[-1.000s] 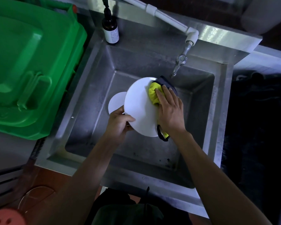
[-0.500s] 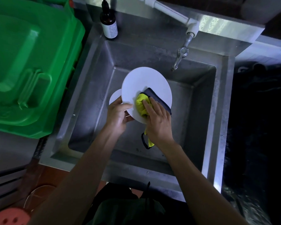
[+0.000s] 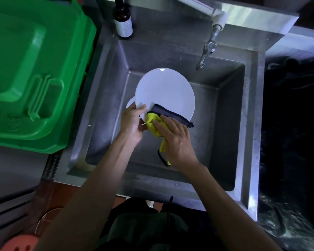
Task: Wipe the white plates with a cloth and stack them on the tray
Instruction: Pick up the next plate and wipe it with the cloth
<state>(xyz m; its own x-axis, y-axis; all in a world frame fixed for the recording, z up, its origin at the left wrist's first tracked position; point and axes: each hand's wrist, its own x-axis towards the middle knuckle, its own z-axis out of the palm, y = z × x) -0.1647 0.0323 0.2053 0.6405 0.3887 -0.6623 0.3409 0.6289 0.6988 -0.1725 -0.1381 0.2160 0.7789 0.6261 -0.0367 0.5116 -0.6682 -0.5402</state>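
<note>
Over the steel sink (image 3: 105,87) I hold a round white plate (image 3: 165,91) tilted up. My left hand (image 3: 132,122) grips its near left rim, thumb on the face. My right hand (image 3: 176,138) presses a yellow cloth with a dark grey side (image 3: 152,122) against the plate's lower edge, fingers laid over the cloth; a tail of cloth hangs below the palm. A second white plate (image 3: 130,104) peeks out behind the left rim, lying in the sink. No tray shows.
A large green plastic bin lid (image 3: 31,73) fills the left side. A brown bottle (image 3: 122,19) stands on the sink's back ledge, and a tap (image 3: 207,51) hangs over the basin. Dark black material (image 3: 294,124) lies right of the sink.
My right hand slid the cloth from the plate's upper right edge down across its face to the lower edge. The left hand kept its grip on the rim.
</note>
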